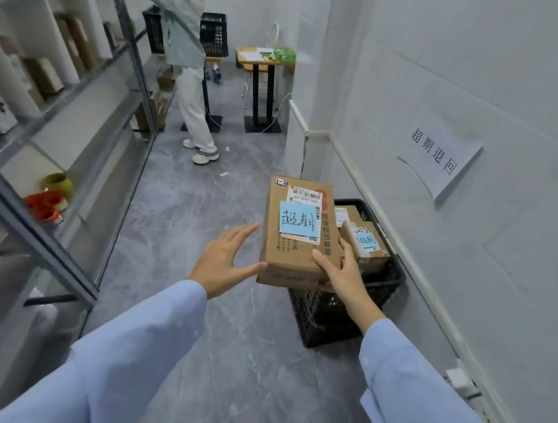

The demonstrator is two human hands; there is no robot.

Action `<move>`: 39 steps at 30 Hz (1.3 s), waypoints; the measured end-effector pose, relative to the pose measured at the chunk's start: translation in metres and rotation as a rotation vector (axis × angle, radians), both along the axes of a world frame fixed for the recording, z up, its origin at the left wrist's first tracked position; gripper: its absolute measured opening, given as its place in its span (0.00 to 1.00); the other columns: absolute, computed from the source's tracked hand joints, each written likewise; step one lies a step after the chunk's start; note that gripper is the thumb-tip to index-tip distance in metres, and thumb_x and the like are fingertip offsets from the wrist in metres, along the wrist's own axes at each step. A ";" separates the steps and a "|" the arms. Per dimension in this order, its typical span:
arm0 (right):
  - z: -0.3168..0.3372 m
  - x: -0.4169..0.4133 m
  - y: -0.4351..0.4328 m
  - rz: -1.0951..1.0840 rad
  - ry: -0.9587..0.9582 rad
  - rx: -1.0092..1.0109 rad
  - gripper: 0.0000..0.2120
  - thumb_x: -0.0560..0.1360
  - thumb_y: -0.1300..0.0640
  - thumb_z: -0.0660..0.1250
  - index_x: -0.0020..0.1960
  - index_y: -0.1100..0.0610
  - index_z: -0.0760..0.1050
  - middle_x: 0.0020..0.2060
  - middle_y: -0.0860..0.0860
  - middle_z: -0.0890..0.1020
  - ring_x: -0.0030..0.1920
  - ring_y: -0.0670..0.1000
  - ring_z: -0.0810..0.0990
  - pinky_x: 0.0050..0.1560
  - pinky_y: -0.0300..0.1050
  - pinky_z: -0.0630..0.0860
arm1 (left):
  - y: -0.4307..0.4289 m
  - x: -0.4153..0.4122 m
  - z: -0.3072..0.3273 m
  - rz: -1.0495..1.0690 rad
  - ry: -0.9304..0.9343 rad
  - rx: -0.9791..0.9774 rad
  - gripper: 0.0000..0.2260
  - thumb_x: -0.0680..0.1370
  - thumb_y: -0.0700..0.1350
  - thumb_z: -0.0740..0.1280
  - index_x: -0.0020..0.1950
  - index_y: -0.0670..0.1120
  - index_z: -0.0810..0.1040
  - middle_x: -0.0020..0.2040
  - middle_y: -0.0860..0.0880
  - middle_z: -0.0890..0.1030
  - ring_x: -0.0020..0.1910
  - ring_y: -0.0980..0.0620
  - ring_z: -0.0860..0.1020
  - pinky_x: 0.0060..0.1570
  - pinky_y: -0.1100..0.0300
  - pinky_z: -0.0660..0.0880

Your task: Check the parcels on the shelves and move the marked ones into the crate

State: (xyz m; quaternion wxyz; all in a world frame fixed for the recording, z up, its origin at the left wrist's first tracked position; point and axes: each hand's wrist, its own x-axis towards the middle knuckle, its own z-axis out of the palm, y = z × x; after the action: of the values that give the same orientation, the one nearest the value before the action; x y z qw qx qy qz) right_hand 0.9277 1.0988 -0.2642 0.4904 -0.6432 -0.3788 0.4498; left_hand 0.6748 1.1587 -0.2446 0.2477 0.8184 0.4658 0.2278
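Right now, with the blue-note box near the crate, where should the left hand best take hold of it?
Its near left edge, coming from the left, thumb on top. The right hand grips only the near right corner of the cardboard box, so the open left hand opposite would likely balance this wide, flat shape.

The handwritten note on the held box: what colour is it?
Light blue, with dark handwriting; the note shows clearly in the head view.
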 end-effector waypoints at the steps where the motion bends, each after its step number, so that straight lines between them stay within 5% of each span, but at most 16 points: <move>1: -0.004 0.011 0.011 -0.017 -0.005 -0.010 0.37 0.73 0.44 0.73 0.76 0.43 0.57 0.60 0.40 0.75 0.65 0.49 0.74 0.64 0.58 0.75 | 0.014 0.007 -0.003 -0.002 0.048 0.036 0.39 0.70 0.72 0.59 0.78 0.60 0.56 0.77 0.58 0.61 0.75 0.55 0.61 0.73 0.52 0.59; 7: -0.030 0.078 0.082 -0.056 -0.032 -0.070 0.36 0.74 0.45 0.72 0.76 0.45 0.57 0.66 0.46 0.74 0.66 0.50 0.73 0.66 0.58 0.74 | 0.090 0.058 -0.026 0.050 0.282 0.188 0.39 0.71 0.72 0.47 0.80 0.58 0.51 0.80 0.56 0.54 0.78 0.51 0.56 0.73 0.53 0.54; 15: -0.086 0.184 0.203 0.019 -0.031 -0.198 0.36 0.75 0.47 0.71 0.76 0.41 0.55 0.62 0.44 0.75 0.64 0.51 0.75 0.65 0.61 0.74 | 0.181 0.145 -0.068 0.190 0.369 0.125 0.38 0.72 0.71 0.44 0.80 0.57 0.47 0.80 0.55 0.51 0.79 0.51 0.52 0.74 0.53 0.52; 23: -0.149 0.270 0.308 0.108 -0.073 -0.332 0.37 0.76 0.48 0.71 0.77 0.43 0.54 0.69 0.48 0.73 0.66 0.51 0.74 0.65 0.60 0.74 | 0.262 0.229 -0.111 0.296 0.424 -0.014 0.38 0.73 0.70 0.46 0.80 0.56 0.49 0.80 0.54 0.52 0.78 0.50 0.53 0.73 0.52 0.52; 29: -0.195 0.290 0.361 0.175 -0.081 -0.385 0.35 0.76 0.49 0.71 0.77 0.46 0.55 0.71 0.48 0.70 0.69 0.52 0.71 0.68 0.57 0.70 | 0.300 0.260 -0.146 0.335 0.476 -0.102 0.34 0.79 0.63 0.59 0.80 0.56 0.48 0.80 0.55 0.50 0.79 0.51 0.51 0.74 0.54 0.49; 34: -0.236 0.299 0.383 0.191 -0.046 -0.411 0.41 0.66 0.36 0.74 0.73 0.37 0.57 0.72 0.46 0.69 0.70 0.52 0.71 0.66 0.64 0.73 | 0.314 0.268 -0.172 0.340 0.503 -0.156 0.35 0.77 0.66 0.55 0.80 0.56 0.49 0.80 0.54 0.52 0.78 0.49 0.53 0.73 0.51 0.53; 39: -0.243 0.293 0.388 0.192 -0.062 -0.406 0.38 0.76 0.51 0.71 0.78 0.47 0.53 0.73 0.48 0.68 0.68 0.48 0.69 0.70 0.60 0.69 | 0.319 0.269 -0.185 0.346 0.521 -0.201 0.37 0.74 0.69 0.48 0.80 0.56 0.49 0.80 0.54 0.52 0.78 0.49 0.53 0.74 0.51 0.52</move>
State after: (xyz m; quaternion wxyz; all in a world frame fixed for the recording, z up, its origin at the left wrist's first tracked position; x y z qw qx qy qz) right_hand 1.2211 1.4866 -0.5074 0.2941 -0.7031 -0.3549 0.5414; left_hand 0.9438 1.4773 -0.4299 0.1575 0.7294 0.6657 0.0025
